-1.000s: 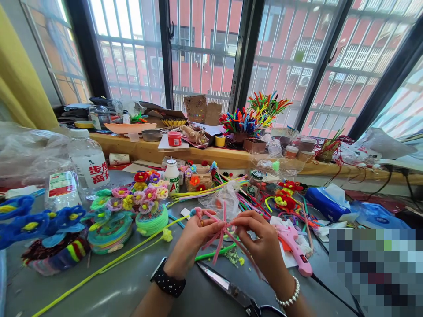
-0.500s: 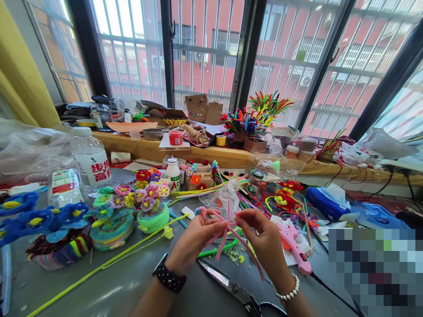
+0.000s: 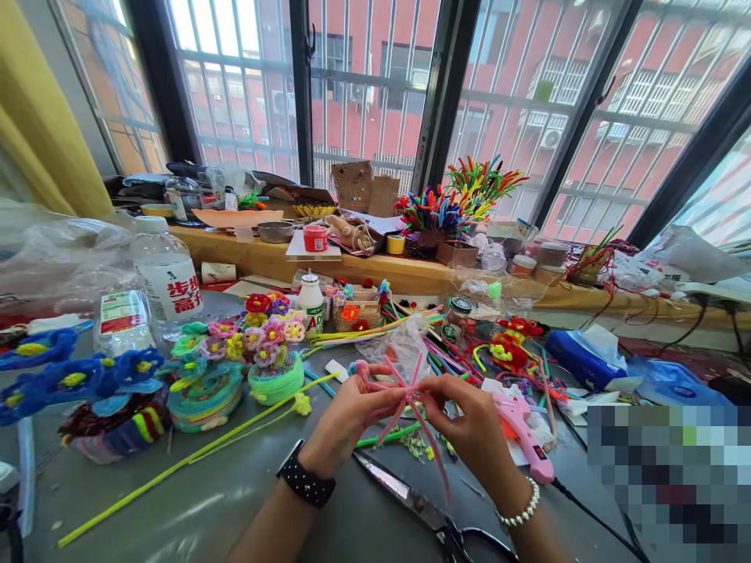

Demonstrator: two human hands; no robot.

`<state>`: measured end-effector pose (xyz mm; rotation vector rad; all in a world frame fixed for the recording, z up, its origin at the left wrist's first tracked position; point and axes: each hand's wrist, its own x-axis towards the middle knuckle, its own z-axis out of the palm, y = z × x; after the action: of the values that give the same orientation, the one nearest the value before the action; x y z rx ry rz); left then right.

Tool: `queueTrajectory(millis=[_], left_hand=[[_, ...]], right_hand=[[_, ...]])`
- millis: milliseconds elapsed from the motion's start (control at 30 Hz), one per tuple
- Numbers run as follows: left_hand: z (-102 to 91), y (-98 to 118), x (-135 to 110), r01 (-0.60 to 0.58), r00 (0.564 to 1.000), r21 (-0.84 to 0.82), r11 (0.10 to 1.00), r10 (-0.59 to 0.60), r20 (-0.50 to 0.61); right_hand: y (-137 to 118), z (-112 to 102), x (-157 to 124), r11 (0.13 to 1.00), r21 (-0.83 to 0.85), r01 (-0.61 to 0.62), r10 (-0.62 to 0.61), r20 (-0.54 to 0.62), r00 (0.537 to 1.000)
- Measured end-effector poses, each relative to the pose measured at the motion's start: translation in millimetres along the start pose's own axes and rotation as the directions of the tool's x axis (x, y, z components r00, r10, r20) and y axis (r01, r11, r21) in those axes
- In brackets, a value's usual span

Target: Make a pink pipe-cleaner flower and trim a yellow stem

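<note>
Pink pipe cleaners (image 3: 404, 383), joined in a star shape with several arms, are held up over the grey table. My left hand (image 3: 346, 410) pinches them from the left, and a small pink-and-blue bit shows by its fingertips. From the other side, my right hand (image 3: 463, 407) has thumb and forefinger closed on the star near its centre. One long pink strand hangs below the right fingers. Beneath the hands lie large scissors (image 3: 399, 493), a green pipe cleaner (image 3: 390, 438) and yellow-green scraps. A pink glue gun (image 3: 528, 442) rests right of my right hand.
Flower pots of pipe cleaners (image 3: 205, 395) and a large water bottle (image 3: 167, 277) stand at the left. A long yellow pipe cleaner (image 3: 176, 469) crosses the table. Farther back are a white drink bottle (image 3: 310, 301), a glass jar (image 3: 456, 319) and a blue tissue pack (image 3: 587, 360).
The right fingers have moved in closer to the star's centre, and the hanging pink strand has swung left and points more steeply down. The view has shifted slightly.
</note>
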<state>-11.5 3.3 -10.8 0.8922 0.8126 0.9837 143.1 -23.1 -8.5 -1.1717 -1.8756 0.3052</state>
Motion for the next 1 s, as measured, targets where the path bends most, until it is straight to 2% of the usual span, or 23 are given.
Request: queueTrajectory(millis=[167, 367, 633, 767, 900, 1000], left_hand=[[0.0, -1.4, 1.4, -0.033, 0.999, 0.031, 0.999, 0.034, -0.027], [-3.3, -2.9, 4.4, -0.004, 1.0, 0.039, 0.999, 0.005, -0.022], [-5.1, -6.7, 7.8, -0.049, 0.998, 0.157, 0.986, 0.054, -0.027], [-4.6, -5.2, 6.3, -0.102, 0.994, 0.208, 0.973, 0.107, -0.011], [-5.0, -2.9, 4.3, -0.068, 0.997, 0.124, 0.99, 0.072, -0.028], [-4.8, -3.4, 4.1, -0.036, 0.999, 0.007, 0.999, 0.036, 0.001]], right_hand=[[-1.6, -2.3, 0.2, 0.997, -0.059, 0.042, -0.038, 0.072, 0.997], [0.7, -3.5, 0.4, 0.989, -0.11, 0.097, -0.083, 0.123, 0.989], [3.2, 1.8, 0.3, 0.94, -0.279, 0.195, -0.168, 0.118, 0.979], [1.2, 0.6, -0.2, 0.96, -0.223, 0.172, -0.152, 0.106, 0.983], [2.8, -2.8, 0.9, 0.984, -0.098, 0.151, -0.146, 0.057, 0.988], [6.7, -1.5, 1.3, 0.965, -0.153, 0.212, -0.21, 0.024, 0.977]])
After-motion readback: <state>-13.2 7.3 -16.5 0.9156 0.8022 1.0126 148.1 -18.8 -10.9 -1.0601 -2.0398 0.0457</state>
